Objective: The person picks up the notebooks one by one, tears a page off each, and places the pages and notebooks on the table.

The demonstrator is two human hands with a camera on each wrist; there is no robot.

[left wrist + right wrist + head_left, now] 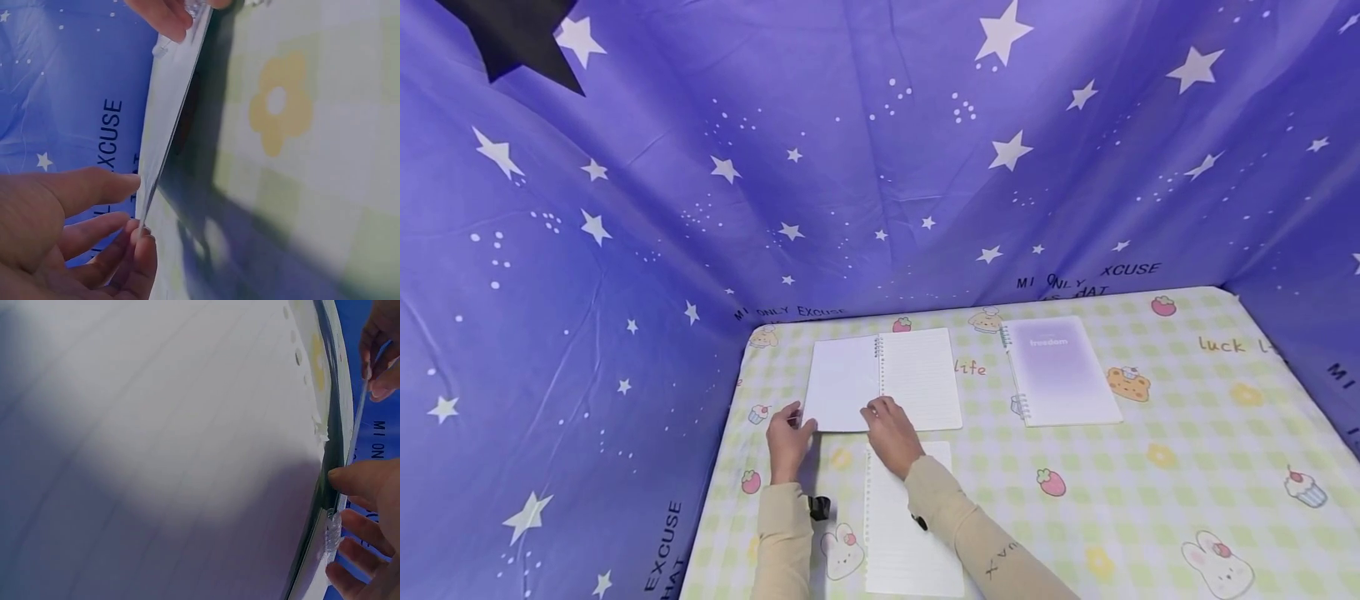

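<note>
An opened spiral notebook (917, 379) lies toward the back left of the table, with its blank white side (844, 383) to the left and lined pages to the right. My left hand (787, 443) pinches the near left corner of that white side; in the left wrist view, the thumb and fingers sit on either face of the thin edge, raised off the cloth. At the near end of the clear spiral (333, 534), my right hand (893, 433) grips the notebook's edge, fingers over the coil. A loose lined sheet (910, 533) with torn holes lies under the right forearm.
A closed purple spiral notebook (1060, 375) marked "freedom" rests to the right. Green-checked cloth (1120, 500) with cartoon prints covers the table. Purple starry curtains (880, 167) hang behind and at both sides.
</note>
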